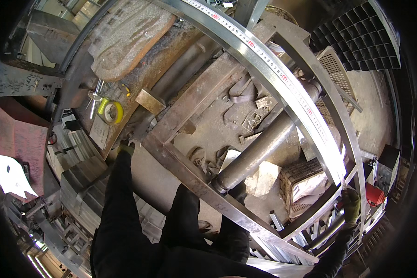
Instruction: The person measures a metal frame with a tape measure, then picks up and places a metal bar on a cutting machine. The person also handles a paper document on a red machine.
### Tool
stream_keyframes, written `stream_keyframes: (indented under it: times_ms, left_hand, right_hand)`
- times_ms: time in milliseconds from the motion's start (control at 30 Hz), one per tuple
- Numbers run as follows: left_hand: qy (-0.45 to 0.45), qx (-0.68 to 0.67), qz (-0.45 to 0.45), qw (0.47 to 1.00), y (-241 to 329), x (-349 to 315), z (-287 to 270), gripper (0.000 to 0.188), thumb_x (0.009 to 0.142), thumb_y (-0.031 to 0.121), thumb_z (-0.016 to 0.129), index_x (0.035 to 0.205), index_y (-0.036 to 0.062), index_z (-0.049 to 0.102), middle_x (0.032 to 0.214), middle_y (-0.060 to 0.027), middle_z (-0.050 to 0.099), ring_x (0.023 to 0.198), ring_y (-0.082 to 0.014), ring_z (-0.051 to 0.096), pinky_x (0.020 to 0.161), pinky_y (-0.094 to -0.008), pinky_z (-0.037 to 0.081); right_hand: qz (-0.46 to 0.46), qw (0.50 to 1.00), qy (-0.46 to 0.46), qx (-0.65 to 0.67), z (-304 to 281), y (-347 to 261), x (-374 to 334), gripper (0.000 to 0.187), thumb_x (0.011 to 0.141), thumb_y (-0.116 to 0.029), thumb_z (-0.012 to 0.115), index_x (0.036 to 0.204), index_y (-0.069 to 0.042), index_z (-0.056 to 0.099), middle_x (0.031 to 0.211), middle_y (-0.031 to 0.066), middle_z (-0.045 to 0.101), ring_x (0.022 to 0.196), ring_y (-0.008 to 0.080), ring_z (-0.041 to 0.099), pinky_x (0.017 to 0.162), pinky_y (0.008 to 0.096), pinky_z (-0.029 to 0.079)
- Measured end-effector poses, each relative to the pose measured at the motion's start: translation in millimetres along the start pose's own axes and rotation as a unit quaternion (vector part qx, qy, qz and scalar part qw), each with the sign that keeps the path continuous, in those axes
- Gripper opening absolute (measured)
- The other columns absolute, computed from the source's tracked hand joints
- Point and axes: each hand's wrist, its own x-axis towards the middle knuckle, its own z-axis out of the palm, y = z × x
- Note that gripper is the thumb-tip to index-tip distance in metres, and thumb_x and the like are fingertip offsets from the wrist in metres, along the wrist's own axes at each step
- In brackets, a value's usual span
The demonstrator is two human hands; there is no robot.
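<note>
A long shiny metal bar (282,95) with a measuring scale along its face curves across the upper right, over a steel frame. At its near right end my right hand (351,204), in an olive glove, closes around the bar's end; the fingers are partly hidden. My left hand (125,148), gloved too, is by the near edge of the workbench (153,51). Its fingers are too dark and small to make out. On the bench beyond it lie a roll of yellow tape (112,112) and a yellow-green tape measure (103,104).
The steel frame (194,167) stands in front of my legs, with a thick round pipe (259,153) across it. A brown plastic crate (287,185) sits on the floor below. A black grid rack (356,37) is at the upper right, a red object (375,195) beside my right hand.
</note>
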Motion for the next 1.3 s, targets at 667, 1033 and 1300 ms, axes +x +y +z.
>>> stream_keyframes:
  times_ms: [667, 1033, 1300]
  left_hand:
    - [0.008, 0.262, 0.157, 0.952, 89, -154, -84, 0.045, 0.096, 0.045, 0.055, 0.120, 0.0106, 0.072, 0.128, -0.0149, 0.069, 0.118, -0.0338, 0.066, 0.101, -0.0465, 0.050]
    - [-0.029, -0.060, 0.353, 0.933, 369, -432, -208, 0.029, 0.092, 0.028, 0.076, 0.104, 0.0015, 0.074, 0.084, -0.0084, 0.073, 0.085, -0.0183, 0.069, 0.076, -0.0336, 0.053]
    - [0.173, 0.184, 0.752, 0.609, 594, -545, -101, 0.088, 0.073, 0.043, 0.085, 0.146, 0.0067, 0.052, 0.146, -0.0161, 0.055, 0.137, -0.0368, 0.050, 0.116, -0.0517, 0.037]
  right_hand:
    - [-0.062, 0.995, -0.038, -0.061, 3, -21, 12, 0.028, 0.101, -0.023, 0.066, 0.087, 0.001, 0.070, 0.056, 0.0054, 0.062, 0.046, 0.0135, 0.060, 0.044, 0.0301, 0.043]
    - [-0.055, 0.990, -0.126, -0.027, -19, -44, 22, 0.025, 0.096, -0.025, 0.070, 0.109, -0.005, 0.076, 0.094, 0.0184, 0.075, 0.083, 0.0331, 0.072, 0.077, 0.0404, 0.055]
    - [-0.134, 0.985, -0.091, -0.062, -6, -22, 26, 0.029, 0.098, -0.031, 0.068, 0.112, -0.007, 0.077, 0.101, 0.0137, 0.076, 0.091, 0.0319, 0.073, 0.082, 0.0389, 0.057]
